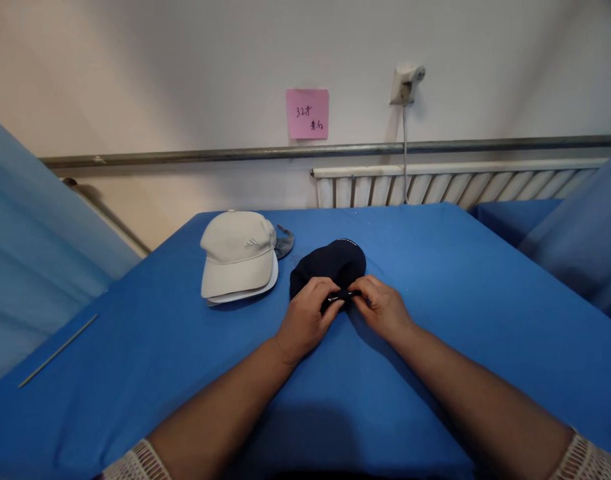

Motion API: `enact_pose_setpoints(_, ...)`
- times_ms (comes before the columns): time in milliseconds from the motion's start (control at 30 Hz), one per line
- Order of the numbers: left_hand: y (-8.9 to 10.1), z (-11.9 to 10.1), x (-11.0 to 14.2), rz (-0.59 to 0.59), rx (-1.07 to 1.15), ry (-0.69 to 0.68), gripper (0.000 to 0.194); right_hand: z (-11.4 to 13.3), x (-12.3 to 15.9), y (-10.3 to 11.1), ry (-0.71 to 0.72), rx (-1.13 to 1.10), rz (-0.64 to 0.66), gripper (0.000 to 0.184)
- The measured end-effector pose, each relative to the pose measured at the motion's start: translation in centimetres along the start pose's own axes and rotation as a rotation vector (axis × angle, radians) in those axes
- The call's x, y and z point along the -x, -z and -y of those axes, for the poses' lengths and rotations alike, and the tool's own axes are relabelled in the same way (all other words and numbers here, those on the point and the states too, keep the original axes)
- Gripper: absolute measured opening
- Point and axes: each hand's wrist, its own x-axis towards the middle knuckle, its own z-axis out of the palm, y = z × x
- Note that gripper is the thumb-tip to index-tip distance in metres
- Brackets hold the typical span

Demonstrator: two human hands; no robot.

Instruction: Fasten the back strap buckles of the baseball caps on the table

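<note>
A dark navy cap (pixel 330 265) lies on the blue-covered table (pixel 435 320), its back strap toward me. My left hand (pixel 305 319) and my right hand (pixel 383 307) both pinch the cap's rear strap, fingers closed on it from either side. Left of the navy one sits a beige cap (pixel 238 255) with a white-edged brim. A grey cap (pixel 284 241) peeks out behind it.
A thin stick (pixel 58 351) lies near the table's left edge. Blue fabric hangs at the far left and far right. On the wall behind are a pink sticky note (pixel 307 114), a socket with a cord (pixel 405 83), and a radiator (pixel 455 185).
</note>
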Motion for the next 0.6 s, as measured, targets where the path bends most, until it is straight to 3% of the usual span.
enact_pose_setpoints(267, 0.06, 0.02, 0.23, -0.02, -0.199, -0.132, 0.014, 0.94, 0.18, -0.1, -0.016, 0.206, -0.075, 0.019)
enact_pose_setpoints(600, -0.06, 0.22, 0.23, 0.043, -0.282, -0.155, 0.016, 0.83, 0.24, 0.19, 0.028, 0.202, -0.035, 0.021)
